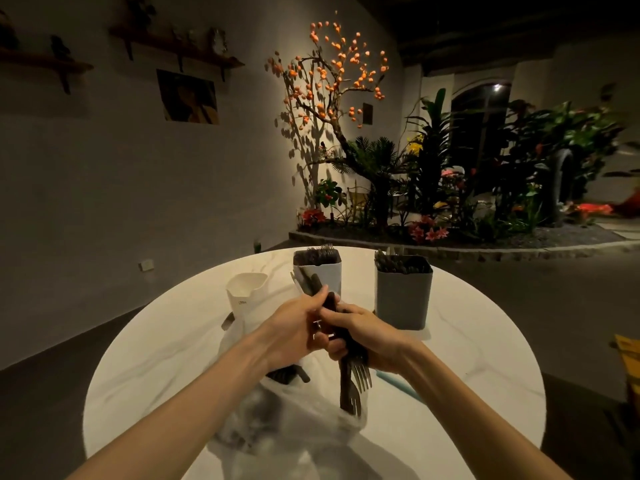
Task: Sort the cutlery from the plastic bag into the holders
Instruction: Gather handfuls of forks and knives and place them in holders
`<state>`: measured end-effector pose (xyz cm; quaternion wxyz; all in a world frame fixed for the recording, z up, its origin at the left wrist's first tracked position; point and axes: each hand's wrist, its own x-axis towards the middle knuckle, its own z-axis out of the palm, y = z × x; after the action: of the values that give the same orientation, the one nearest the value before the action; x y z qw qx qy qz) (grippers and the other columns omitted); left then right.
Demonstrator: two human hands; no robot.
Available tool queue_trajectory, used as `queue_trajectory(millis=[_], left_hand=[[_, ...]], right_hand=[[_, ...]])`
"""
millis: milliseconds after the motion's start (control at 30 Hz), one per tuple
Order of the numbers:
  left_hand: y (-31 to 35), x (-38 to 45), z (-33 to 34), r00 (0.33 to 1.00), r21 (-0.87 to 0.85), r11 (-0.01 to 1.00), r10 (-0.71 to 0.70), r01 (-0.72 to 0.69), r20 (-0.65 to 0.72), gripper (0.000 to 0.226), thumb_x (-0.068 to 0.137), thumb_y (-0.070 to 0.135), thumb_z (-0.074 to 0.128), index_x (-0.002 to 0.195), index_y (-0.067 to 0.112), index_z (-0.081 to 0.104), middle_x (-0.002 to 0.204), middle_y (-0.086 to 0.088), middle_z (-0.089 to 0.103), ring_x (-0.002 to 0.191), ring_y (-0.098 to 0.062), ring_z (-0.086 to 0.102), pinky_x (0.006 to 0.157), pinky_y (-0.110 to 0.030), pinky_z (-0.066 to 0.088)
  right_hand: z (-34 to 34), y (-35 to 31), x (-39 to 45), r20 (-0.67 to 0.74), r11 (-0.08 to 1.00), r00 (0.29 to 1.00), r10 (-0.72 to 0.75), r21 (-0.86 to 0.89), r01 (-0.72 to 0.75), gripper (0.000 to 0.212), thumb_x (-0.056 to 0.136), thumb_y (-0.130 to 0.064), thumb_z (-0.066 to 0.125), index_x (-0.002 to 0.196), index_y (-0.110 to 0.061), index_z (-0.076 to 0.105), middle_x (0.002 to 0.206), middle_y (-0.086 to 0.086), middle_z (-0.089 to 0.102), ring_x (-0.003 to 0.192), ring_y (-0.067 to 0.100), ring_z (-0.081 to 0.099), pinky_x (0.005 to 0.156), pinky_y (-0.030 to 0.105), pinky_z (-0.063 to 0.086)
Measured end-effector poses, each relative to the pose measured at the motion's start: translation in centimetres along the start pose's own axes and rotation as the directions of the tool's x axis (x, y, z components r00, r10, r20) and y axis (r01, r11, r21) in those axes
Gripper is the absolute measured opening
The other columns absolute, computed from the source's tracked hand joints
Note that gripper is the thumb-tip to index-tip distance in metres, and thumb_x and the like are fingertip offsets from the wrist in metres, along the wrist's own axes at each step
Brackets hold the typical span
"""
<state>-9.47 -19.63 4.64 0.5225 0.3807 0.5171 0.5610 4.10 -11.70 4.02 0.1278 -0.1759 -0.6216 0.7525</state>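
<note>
Two bare forearms reach in from the near edge over a round white bench [467, 368] with faint marbling. Nearest the camera, a clear plastic bag [277, 431] lies crumpled on the bench between the forearms; dark cutlery [287, 374] shows through its upper part. Above the bag, the left hand [294, 327] and the right hand [363, 336] meet around one bundle of dark forks [349, 379]. Both sets of fingers are curled round the bundle: the left hand grips its middle, the right hand grips just below and beside it. The fork tines point down toward the bag, with the lowest tines touching or just above the plastic; the handles rise past the left thumb. A pale blue strip [398, 384] lies flat on the bench just right of the right wrist. Farther out stand three holders, well apart from one another: a white holder [244, 294] at left, a second white holder [322, 271] at centre with dark cutlery upright in it, and a grey holder [403, 296] at right, also filled with dark cutlery. Beyond the bench, a planted bed [450, 202] holds green foliage, red flowers and a tree with orange blossoms [329, 74]. Wall shelves [173, 43] and a picture [188, 97] hang at left.
</note>
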Motion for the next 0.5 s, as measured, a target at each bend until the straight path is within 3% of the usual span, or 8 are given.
queue_trajectory(millis=[200,267,333,400,433,500], left_hand=[[-1.5,1.5,1.1,1.000,0.064,0.998,-0.001,0.002,-0.018,0.038,0.104,0.042,0.048,0.106,0.006,0.059,0.086,-0.008,0.062,0.057,-0.014,0.048,0.047,-0.023,0.041],[-1.8,1.7,1.8,0.998,0.121,0.993,0.006,0.002,-0.063,0.040,0.106,0.041,0.044,0.099,0.005,0.060,0.079,-0.007,0.064,0.047,-0.015,0.043,0.042,-0.025,0.041],[-2.1,1.9,2.4,0.993,0.106,0.994,-0.013,0.026,-0.121,0.043,0.108,0.041,0.041,0.097,0.004,0.061,0.075,-0.009,0.067,0.045,-0.015,0.050,0.042,-0.027,0.046],[-2.4,2.3,2.6,0.983,0.035,0.998,-0.053,0.060,-0.177,0.045,0.107,0.041,0.041,0.100,0.001,0.063,0.088,-0.013,0.074,0.079,-0.023,0.070,0.067,-0.035,0.058],[-2.6,2.6,2.5,0.977,0.031,0.997,-0.061,0.069,-0.204,0.045,0.107,0.041,0.042,0.098,0.003,0.064,0.097,-0.013,0.074,0.100,-0.028,0.070,0.085,-0.042,0.056],[-2.6,2.9,2.1,0.972,0.083,0.995,-0.041,0.062,-0.229,0.042,0.107,0.042,0.040,0.088,0.010,0.061,0.105,-0.012,0.074,0.113,-0.030,0.067,0.101,-0.051,0.048]], right_hand=[[-1.1,1.4,-0.9,0.016,0.997,0.999,-0.028,-0.071,0.029,0.029,0.107,-0.031,0.048,0.128,-0.010,0.045,0.084,0.007,0.061,0.064,0.010,0.053,0.057,0.021,0.046],[-1.3,2.1,-0.9,0.026,0.997,0.997,-0.070,-0.038,0.071,0.029,0.107,-0.028,0.048,0.129,-0.009,0.045,0.084,0.009,0.061,0.068,0.013,0.055,0.062,0.024,0.048],[-1.5,2.6,-0.9,-0.003,0.998,0.998,-0.067,0.010,0.067,0.033,0.106,-0.032,0.049,0.129,-0.008,0.049,0.090,0.011,0.064,0.077,0.018,0.063,0.071,0.028,0.054],[-1.8,2.9,-1.1,-0.045,0.999,0.999,-0.017,0.042,0.019,0.044,0.104,-0.045,0.048,0.133,-0.012,0.054,0.109,0.012,0.069,0.098,0.025,0.072,0.085,0.037,0.059],[-2.1,3.0,-1.1,-0.059,0.999,0.998,0.007,0.042,-0.004,0.051,0.102,-0.052,0.046,0.134,-0.013,0.055,0.116,0.014,0.069,0.105,0.029,0.072,0.088,0.042,0.060],[-2.8,2.8,-1.3,-0.083,1.000,0.996,0.030,0.008,-0.029,0.058,0.099,-0.060,0.043,0.129,-0.013,0.059,0.121,0.019,0.068,0.109,0.034,0.071,0.094,0.049,0.057]])
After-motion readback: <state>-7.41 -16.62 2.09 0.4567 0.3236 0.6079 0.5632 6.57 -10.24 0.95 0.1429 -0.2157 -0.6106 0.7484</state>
